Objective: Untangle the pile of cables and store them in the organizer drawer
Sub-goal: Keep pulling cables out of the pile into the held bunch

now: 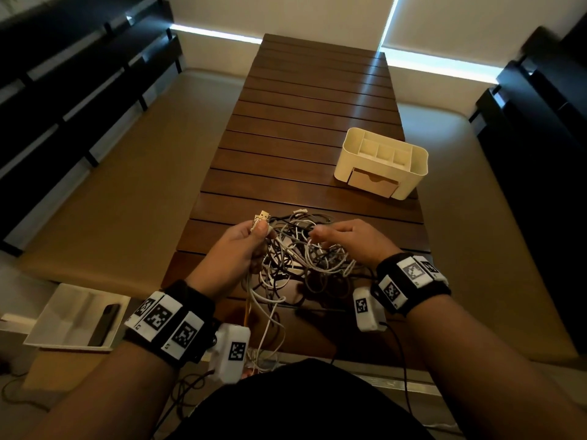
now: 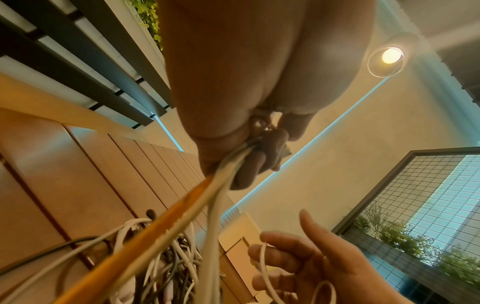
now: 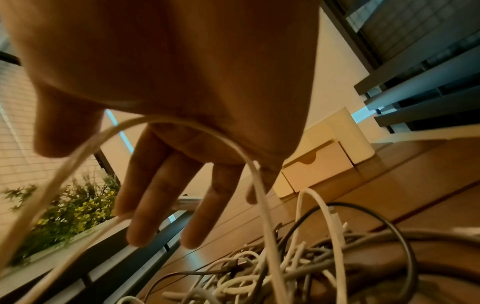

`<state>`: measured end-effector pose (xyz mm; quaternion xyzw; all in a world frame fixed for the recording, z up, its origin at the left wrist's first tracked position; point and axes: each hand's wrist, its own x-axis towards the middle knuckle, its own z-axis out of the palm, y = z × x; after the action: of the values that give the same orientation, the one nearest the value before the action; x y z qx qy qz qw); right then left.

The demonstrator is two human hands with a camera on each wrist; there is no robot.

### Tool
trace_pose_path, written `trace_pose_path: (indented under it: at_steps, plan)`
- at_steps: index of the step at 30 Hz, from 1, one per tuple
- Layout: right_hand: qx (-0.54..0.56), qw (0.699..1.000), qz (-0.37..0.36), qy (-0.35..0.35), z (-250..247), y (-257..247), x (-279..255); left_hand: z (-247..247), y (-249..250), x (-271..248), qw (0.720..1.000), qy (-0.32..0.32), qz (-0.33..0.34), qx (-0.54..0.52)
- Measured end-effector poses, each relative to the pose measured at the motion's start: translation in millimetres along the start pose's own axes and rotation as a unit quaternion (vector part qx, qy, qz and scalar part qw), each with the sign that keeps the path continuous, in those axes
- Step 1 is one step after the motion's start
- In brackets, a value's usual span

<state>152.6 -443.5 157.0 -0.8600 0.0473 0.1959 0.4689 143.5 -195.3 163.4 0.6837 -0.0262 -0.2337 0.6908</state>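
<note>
a dark slatted wooden table (image 1: 305, 122) carries a tangled pile of cables (image 1: 301, 255) at its near end. the left hand (image 1: 235, 246) grips a bunch of plug ends above the pile. the right hand (image 1: 352, 239) hovers with fingers loosely spread, a white cable looped across it. the cream organizer (image 1: 381, 163), drawer closed, sits farther back on the right.

head: from above, facing forward and down the table (image 1: 317, 122)
wrists: low, close, looking up along each palm
shared: cable pile (image 1: 298, 252), organizer (image 1: 381, 163)
</note>
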Motion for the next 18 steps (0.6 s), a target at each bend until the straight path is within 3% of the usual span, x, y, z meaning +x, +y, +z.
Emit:
trace_pose_path:
  at_steps: [5, 8, 9, 12, 14, 16, 18]
  plan:
    - [-0.144, 0.976, -0.066, 0.149, 3, 3, 4, 3, -1, 3, 1.000, -0.008, 0.001, 0.010]
    - [-0.369, 0.925, -0.047, 0.079, 5, -4, 2, 5, -1, 4, 1.000, -0.003, 0.006, 0.006]
    - [-0.391, 0.918, -0.037, 0.047, 5, -4, 3, 6, 0, 4, 1.000, -0.001, 0.008, 0.005]
    - [-0.351, 0.935, -0.030, -0.028, 7, -3, 5, 6, -1, 5, 1.000, 0.008, 0.015, -0.005]
    - [-0.292, 0.954, -0.052, -0.040, 8, -4, 5, 4, -3, 6, 1.000, 0.018, 0.016, -0.011]
    - [-0.165, 0.980, -0.109, -0.003, 10, -9, 1, 3, -5, 8, 0.999, 0.027, 0.015, -0.011]
    - [-0.067, 0.981, -0.171, 0.065, 15, -17, 0, 4, -6, 11, 0.999, 0.039, 0.015, -0.017]
